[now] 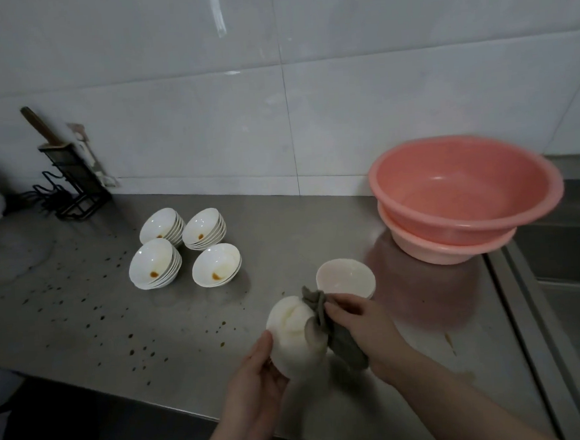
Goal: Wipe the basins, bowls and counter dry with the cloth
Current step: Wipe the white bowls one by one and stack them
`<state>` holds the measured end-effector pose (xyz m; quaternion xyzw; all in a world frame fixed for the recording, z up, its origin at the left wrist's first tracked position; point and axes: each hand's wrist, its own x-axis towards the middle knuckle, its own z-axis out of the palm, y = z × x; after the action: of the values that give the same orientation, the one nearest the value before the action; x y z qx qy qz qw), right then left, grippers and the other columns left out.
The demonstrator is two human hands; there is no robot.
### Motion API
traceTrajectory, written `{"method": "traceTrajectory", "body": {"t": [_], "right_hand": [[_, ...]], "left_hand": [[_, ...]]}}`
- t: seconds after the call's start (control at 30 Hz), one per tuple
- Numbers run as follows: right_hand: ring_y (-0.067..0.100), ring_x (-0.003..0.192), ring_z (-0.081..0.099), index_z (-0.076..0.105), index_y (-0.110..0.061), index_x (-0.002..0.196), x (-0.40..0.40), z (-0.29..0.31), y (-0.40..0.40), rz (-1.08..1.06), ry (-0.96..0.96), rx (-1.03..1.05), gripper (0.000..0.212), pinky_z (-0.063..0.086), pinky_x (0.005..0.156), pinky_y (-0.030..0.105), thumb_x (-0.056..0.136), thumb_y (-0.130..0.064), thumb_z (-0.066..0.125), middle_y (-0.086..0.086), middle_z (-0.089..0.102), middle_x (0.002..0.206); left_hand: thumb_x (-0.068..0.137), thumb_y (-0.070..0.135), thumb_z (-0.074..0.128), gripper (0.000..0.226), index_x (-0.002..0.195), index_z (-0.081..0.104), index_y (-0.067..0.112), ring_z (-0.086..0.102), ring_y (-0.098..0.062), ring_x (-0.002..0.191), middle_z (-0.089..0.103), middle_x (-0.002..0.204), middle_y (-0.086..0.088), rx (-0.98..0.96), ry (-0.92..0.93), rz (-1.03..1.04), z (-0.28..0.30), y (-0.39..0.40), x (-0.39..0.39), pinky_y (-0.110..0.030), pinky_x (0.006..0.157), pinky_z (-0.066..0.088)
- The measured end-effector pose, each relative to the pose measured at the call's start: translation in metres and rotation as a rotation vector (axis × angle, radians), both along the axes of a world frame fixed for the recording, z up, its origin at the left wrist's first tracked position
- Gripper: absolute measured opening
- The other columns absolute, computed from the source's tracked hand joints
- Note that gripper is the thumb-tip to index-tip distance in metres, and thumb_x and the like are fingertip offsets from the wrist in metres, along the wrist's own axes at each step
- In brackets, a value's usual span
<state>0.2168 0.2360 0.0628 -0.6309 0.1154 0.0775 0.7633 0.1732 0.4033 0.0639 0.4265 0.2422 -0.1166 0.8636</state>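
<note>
Held above the steel desk (186,330), a white bowl (295,339) is cupped by the left hand (259,387), while a grey cloth (326,323) is gripped against it by the right hand (361,328) (fingers curled). Two stacked pink basins (465,193) are seen near the sink.

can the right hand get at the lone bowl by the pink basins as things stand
Probably not right away: the way to the lone bowl is free, just beyond the right hand, but that hand grips the cloth.
</note>
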Motion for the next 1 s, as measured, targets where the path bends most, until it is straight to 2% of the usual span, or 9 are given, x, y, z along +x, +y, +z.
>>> {"method": "traceTrajectory", "body": {"t": [0.17, 0.37, 0.47, 0.57, 0.63, 0.77, 0.83, 0.93, 1.0], "right_hand": [[0.003, 0.071, 0.063, 0.073, -0.025, 0.096, 0.002, 0.014, 0.011, 0.069, -0.128, -0.212, 0.018, 0.051, 0.066, 0.018, 0.092, -0.013, 0.06, -0.01, 0.071, 0.079], [-0.007, 0.108, 0.058, 0.067, -0.031, 0.116, -0.007, 0.01, 0.023, 0.164, -0.587, -0.521, 0.032, 0.042, 0.096, 0.014, 0.088, -0.015, 0.064, -0.02, 0.067, 0.112], [0.005, 0.126, 0.05, 0.063, -0.025, 0.125, -0.017, -0.01, 0.025, 0.186, -0.91, -0.809, 0.035, 0.033, 0.11, 0.021, 0.09, -0.025, 0.059, -0.012, 0.06, 0.131], [0.01, 0.126, 0.049, 0.066, -0.02, 0.122, -0.026, -0.02, 0.026, 0.166, -1.076, -0.871, 0.03, 0.033, 0.11, 0.021, 0.094, -0.023, 0.057, -0.008, 0.06, 0.131], [0.007, 0.123, 0.05, 0.067, -0.021, 0.12, -0.021, -0.013, 0.026, 0.181, -1.032, -0.819, 0.031, 0.032, 0.109, 0.017, 0.09, -0.023, 0.06, -0.009, 0.062, 0.127], [0.002, 0.106, 0.062, 0.068, -0.031, 0.112, 0.0, 0.006, 0.021, 0.163, -0.571, -0.451, 0.028, 0.045, 0.097, 0.021, 0.087, -0.02, 0.067, -0.015, 0.069, 0.111], [0.004, 0.096, 0.066, 0.069, -0.034, 0.103, 0.006, 0.01, 0.02, 0.14, -0.41, -0.292, 0.027, 0.048, 0.086, 0.017, 0.089, -0.011, 0.066, -0.011, 0.073, 0.1], [0.0, 0.089, 0.066, 0.07, -0.036, 0.095, 0.003, 0.013, 0.018, 0.002, -0.304, -0.172, 0.028, 0.046, 0.077, 0.01, 0.091, -0.01, 0.063, -0.016, 0.074, 0.093], [-0.008, 0.091, 0.064, 0.069, -0.036, 0.1, -0.003, 0.009, 0.018, -0.051, -0.342, -0.258, 0.029, 0.044, 0.078, 0.006, 0.09, -0.01, 0.063, -0.028, 0.07, 0.094]], "left_hand": [[0.075, 0.021, 0.059, 0.04, 0.105, 0.067, -0.003, 0.07, -0.02, 0.076, 0.072, 0.096, -0.019, 0.156, -0.115, -0.036, 0.011, 0.001, -0.003, -0.025, 0.063, 0.058], [0.081, 0.017, 0.059, 0.029, 0.103, 0.071, 0.002, 0.07, -0.018, 0.079, 0.073, 0.096, -0.017, 0.268, -0.215, -0.051, 0.018, -0.003, -0.003, -0.021, 0.06, 0.054], [0.093, 0.012, 0.05, 0.027, 0.109, 0.068, 0.003, 0.067, -0.02, 0.082, 0.072, 0.1, -0.015, 0.21, -0.159, 0.013, 0.016, -0.002, 0.003, -0.022, 0.059, 0.055], [0.095, 0.012, 0.046, 0.029, 0.114, 0.066, 0.004, 0.063, -0.024, 0.09, 0.07, 0.105, -0.017, 0.166, -0.118, 0.018, 0.013, 0.001, 0.007, -0.026, 0.062, 0.054], [0.095, 0.013, 0.046, 0.028, 0.112, 0.067, 0.003, 0.065, -0.024, 0.088, 0.071, 0.102, -0.016, 0.168, -0.113, 0.006, 0.012, 0.002, 0.006, -0.027, 0.062, 0.055], [0.083, 0.02, 0.055, 0.032, 0.107, 0.069, 0.003, 0.069, -0.019, 0.082, 0.073, 0.1, -0.015, 0.136, -0.105, 0.002, 0.009, -0.002, 0.003, -0.025, 0.059, 0.057], [0.089, 0.021, 0.051, 0.028, 0.106, 0.067, 0.006, 0.07, -0.018, 0.079, 0.073, 0.099, -0.012, 0.035, -0.102, 0.031, 0.007, -0.006, 0.001, -0.026, 0.06, 0.058], [0.098, 0.021, 0.041, 0.029, 0.105, 0.063, 0.005, 0.072, -0.02, 0.073, 0.074, 0.091, -0.013, -0.139, -0.079, 0.107, 0.009, -0.012, 0.0, -0.029, 0.056, 0.059], [0.099, 0.024, 0.039, 0.031, 0.106, 0.062, 0.004, 0.073, -0.021, 0.074, 0.074, 0.09, -0.014, -0.209, -0.072, 0.159, 0.009, -0.013, 0.002, -0.031, 0.057, 0.06]]}}
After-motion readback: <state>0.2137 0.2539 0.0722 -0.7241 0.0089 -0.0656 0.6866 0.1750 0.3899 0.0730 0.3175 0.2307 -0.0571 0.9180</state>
